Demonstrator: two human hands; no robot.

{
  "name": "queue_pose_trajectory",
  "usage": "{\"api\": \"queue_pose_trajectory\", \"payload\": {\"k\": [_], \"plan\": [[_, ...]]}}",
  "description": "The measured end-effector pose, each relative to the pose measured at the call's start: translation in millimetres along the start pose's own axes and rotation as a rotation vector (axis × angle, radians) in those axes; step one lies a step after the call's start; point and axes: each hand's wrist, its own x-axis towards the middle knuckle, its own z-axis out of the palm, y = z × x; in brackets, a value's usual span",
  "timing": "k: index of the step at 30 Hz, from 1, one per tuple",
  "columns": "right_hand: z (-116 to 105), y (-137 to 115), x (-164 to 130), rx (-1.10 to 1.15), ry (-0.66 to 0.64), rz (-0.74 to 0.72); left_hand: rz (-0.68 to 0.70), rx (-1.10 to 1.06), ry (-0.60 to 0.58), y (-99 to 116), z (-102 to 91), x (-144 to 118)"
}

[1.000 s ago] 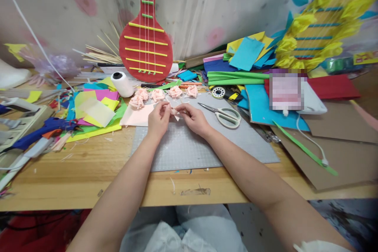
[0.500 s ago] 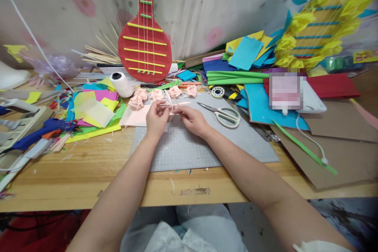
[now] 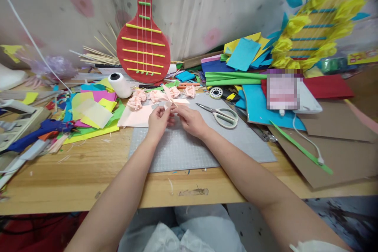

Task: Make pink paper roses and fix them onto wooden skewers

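At the far left of the wooden table [image 3: 88, 173] we see a blue glue gun [image 3: 38, 132] lying among paper scraps, and just right of it a heap of coloured paper sheets [image 3: 91, 112]. Behind these stands a white thread spool [image 3: 119, 84], and further back a red paper guitar [image 3: 143, 47] leans upright against the curtain. A row of pink paper flowers [image 3: 138, 98] sits along the far edge of the grey cutting mat [image 3: 189, 149].

Over the mat, our left hand [image 3: 158, 122] pinches one end of a pale pink paper strip [image 3: 173, 100] between thumb and fingers. Our right hand [image 3: 191, 120] meets it, fingertips closed on the same strip, whose loose ends stick up and out above both hands. The strip is held clear of the mat, just in front of the flowers.

To the right lie white-handled scissors [image 3: 224, 115] on the mat, near the right hand but apart from it. Beyond them are green paper rolls [image 3: 233, 78] and a blue sheet [image 3: 260, 106].
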Motion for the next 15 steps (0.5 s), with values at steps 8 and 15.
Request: {"api": "queue_pose_trajectory", "payload": {"k": [8,15], "plan": [[0.5,-0.2,-0.8,0.003,-0.060,-0.093,0.009,-0.107,0.115,-1.7,-2.1,3.2],[1.8,1.1,-2.5,-0.102,-0.070,-0.046,0.037,-0.195,0.060,1.4,-5.7,0.2]]}}
